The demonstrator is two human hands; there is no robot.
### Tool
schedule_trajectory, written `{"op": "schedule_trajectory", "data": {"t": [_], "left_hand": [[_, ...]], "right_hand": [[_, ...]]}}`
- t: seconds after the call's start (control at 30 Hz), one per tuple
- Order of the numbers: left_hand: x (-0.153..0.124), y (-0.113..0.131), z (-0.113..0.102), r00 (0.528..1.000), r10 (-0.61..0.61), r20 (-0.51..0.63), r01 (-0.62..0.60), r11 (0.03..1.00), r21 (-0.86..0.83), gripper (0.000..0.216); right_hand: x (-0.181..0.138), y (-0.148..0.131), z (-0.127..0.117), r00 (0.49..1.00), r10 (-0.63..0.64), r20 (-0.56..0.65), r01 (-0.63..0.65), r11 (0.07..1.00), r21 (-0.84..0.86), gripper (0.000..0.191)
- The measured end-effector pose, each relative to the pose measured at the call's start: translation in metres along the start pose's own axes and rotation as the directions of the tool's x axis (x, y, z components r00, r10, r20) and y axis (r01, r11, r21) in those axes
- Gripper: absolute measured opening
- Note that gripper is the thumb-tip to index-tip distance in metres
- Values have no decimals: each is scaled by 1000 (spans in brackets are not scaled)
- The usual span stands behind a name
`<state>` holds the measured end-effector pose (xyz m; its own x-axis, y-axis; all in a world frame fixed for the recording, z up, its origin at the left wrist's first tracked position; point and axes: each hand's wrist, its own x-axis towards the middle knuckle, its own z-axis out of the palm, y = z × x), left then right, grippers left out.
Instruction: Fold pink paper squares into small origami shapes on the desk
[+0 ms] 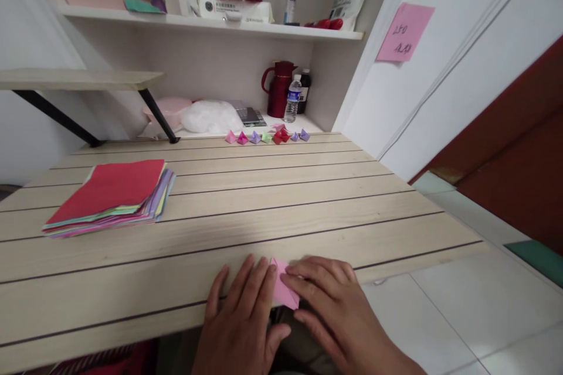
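A small folded piece of pink paper [285,293] lies at the front edge of the wooden table [211,246], between my two hands. My left hand [246,310] rests with its fingers stretched out on the table, the index fingertip touching the paper's left side. From the right, my right hand [329,299] lays its extended fingertips on the paper's upper right part. Its thumb is near the paper's lower corner. Parts of the paper are hidden under the fingertips.
A stack of coloured paper [109,193] lies at the left. Several small folded paper shapes [255,137] line the table's back edge. Behind them stand a dark red jug [280,91] and a water bottle [292,99]. A raised shelf [79,79] on black legs stands at the back left.
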<state>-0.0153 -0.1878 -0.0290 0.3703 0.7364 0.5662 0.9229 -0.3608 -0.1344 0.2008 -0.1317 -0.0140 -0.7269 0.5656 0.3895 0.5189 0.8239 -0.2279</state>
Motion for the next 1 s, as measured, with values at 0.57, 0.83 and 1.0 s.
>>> {"op": "schedule_trajectory", "data": {"t": [0.57, 0.83, 1.0], "left_hand": [[10, -11, 2, 997, -63, 48, 69, 988, -139, 31], [10, -11, 4, 996, -83, 27, 86, 990, -116, 35], [8, -9, 7, 996, 12, -94, -18, 998, -59, 32]], "right_hand": [[17, 15, -11, 997, 76, -18, -64, 926, 373, 34], [21, 12, -2, 982, 57, -178, -14, 973, 232, 28], [19, 8, 3, 957, -3, -291, 47, 989, 144, 24]]}}
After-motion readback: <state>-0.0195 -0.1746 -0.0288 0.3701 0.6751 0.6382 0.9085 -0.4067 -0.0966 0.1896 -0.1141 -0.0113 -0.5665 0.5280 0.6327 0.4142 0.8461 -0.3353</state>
